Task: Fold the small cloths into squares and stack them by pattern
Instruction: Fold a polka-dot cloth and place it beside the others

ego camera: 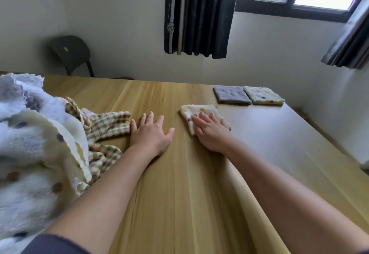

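On the wooden bench point(179, 183), the right grip point(211, 134) presses flat-fingered on the folded cream dotted cloth point(197, 111); square its edges, then move it to the matching stack point(263, 95) at one o'clock. Beside it, the left grip point(149, 134) lies spread, empty.

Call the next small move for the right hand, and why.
Probably lift the folded dotted cloth under the right hand and set it on the cream dotted stack, not the purple stack beside it. It looks folded roughly square, the hand lies flat on it, and its dots match that stack.
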`<state>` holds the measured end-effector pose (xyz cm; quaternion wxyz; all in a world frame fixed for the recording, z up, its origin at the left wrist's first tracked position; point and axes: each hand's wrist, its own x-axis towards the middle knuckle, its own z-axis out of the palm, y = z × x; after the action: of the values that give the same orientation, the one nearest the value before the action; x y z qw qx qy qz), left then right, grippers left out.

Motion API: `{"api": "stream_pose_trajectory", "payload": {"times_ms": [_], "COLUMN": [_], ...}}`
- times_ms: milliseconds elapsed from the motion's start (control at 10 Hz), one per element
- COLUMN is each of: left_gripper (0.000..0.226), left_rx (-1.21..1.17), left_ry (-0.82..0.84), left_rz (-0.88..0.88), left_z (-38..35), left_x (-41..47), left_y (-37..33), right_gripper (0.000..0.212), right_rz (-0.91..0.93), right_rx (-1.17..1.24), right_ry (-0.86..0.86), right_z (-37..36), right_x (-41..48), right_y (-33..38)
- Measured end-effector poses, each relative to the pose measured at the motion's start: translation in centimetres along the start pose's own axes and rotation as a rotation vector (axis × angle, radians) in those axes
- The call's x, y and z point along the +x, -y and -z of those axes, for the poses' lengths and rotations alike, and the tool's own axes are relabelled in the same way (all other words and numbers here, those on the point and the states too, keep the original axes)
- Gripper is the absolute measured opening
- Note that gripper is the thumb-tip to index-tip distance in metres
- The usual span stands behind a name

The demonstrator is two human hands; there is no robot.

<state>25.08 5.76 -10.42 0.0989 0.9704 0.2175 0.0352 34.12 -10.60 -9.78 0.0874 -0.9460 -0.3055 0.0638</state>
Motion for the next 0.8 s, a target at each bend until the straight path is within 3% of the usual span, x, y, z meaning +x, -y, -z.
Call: {"api": "stream_pose_trajectory", "payload": {"times_ms": [400,800], "left_gripper": [0.066,0.067], "left_rx": [0.039,0.014], "left_ry": [0.020,-0.012], "left_rz": [-0.002,0.000], "left_z": [-0.8,-1.2], "left_x": [1.0,1.3], "left_y": [0.3,0.5], "right_gripper": [0.050,0.050], "right_rz": [-0.122,-0.154], "right_rx": [-0.004,0.053], "right_ry": [-0.080,-0.110], "right_z": [0.7,0.8], "right_x": [13.2,17.0], "right_y": [-0.9,-1.3]}}
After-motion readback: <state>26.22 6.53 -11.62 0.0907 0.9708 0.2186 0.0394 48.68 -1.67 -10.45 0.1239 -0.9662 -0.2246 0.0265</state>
